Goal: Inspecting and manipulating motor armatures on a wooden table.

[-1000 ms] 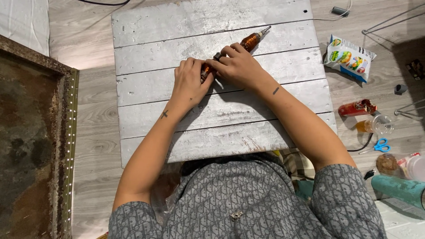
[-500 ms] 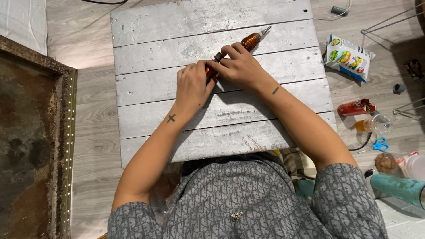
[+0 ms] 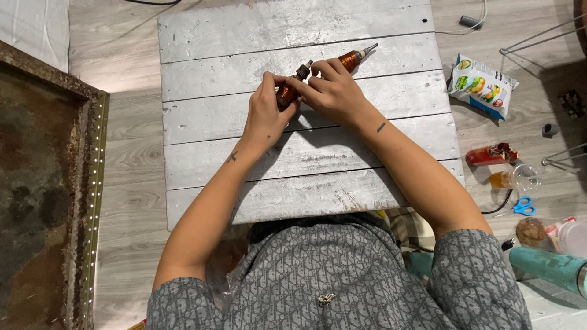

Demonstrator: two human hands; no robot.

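Both my hands meet over a white plank tabletop (image 3: 367, 153). My left hand (image 3: 266, 116) grips a small amber-brown bottle-like piece with a dark threaded end (image 3: 287, 93). My right hand (image 3: 330, 91) holds a second amber piece with a metal tip (image 3: 354, 58) that sticks out toward the upper right. The two pieces lie almost in one line, and my fingers hide where they meet.
A rusty framed panel (image 3: 43, 201) lies on the floor at the left. On the floor at the right are a snack bag (image 3: 483, 85), a red wrapper (image 3: 489, 154), a clear plastic cup (image 3: 520, 178), blue scissors (image 3: 520, 206) and a teal bottle (image 3: 550, 269).
My hands have lifted the amber pieces slightly and shifted a little up the table; the dark threaded end now shows between my fingers.
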